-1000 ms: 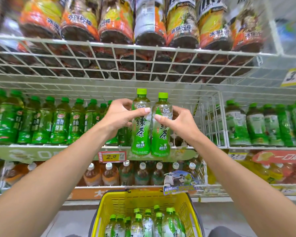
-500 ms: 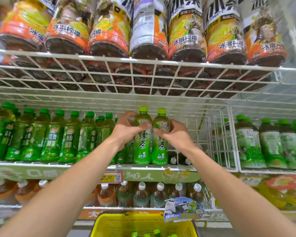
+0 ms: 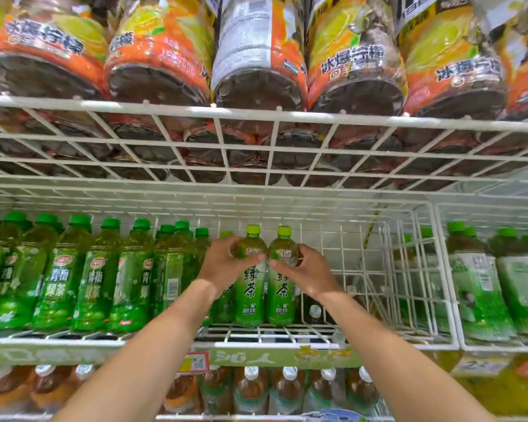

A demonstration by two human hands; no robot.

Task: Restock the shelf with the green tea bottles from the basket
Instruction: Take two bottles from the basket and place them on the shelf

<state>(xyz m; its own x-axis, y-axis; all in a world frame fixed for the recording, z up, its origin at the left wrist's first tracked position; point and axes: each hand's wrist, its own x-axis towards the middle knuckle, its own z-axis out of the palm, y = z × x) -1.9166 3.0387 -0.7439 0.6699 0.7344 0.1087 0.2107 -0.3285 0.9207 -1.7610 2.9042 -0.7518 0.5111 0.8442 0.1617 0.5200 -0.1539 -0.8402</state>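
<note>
While upright at wire shelf, left bottle shoulder gripped in left hand fingers, right bottle in right hand.

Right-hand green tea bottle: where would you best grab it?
Grip the right green tea bottle around its upper body, coming from the right, as the right hand does: it stands upright, and the left green tea bottle blocks its other side.

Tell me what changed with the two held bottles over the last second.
The left hand and right hand carried their green tea bottles forward, from before the shelf edge onto the wire shelf floor. Each still grips its bottle. The neighbouring bottles stayed put.
</note>
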